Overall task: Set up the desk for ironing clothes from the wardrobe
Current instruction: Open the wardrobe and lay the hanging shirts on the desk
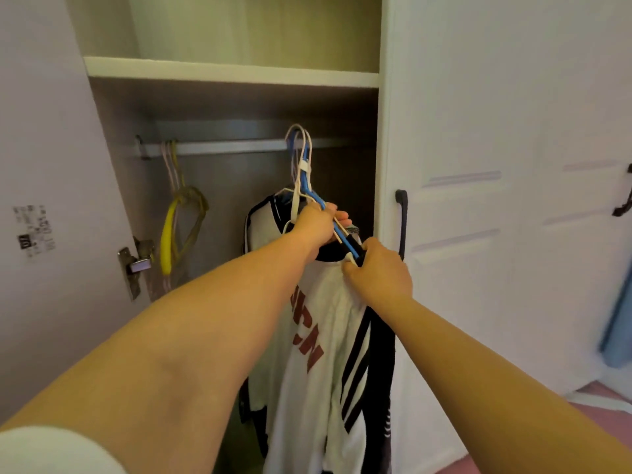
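Inside the open wardrobe, a white jersey (318,354) with red letters and black striped sleeves hangs from blue and white hangers (302,169) hooked over the metal rail (232,146). My left hand (316,224) is closed around the sloping arms of the hangers just above the collar. My right hand (379,271) pinches the jersey's shoulder and the hanger end at the black collar. More dark and white garments hang behind the jersey, mostly hidden by it.
Empty yellow and pink hangers (178,213) dangle at the rail's left end. A white shelf (232,71) sits above the rail. The left door (41,200) stands open; the right door with a black handle (402,224) is shut. A blue cloth (619,323) hangs at far right.
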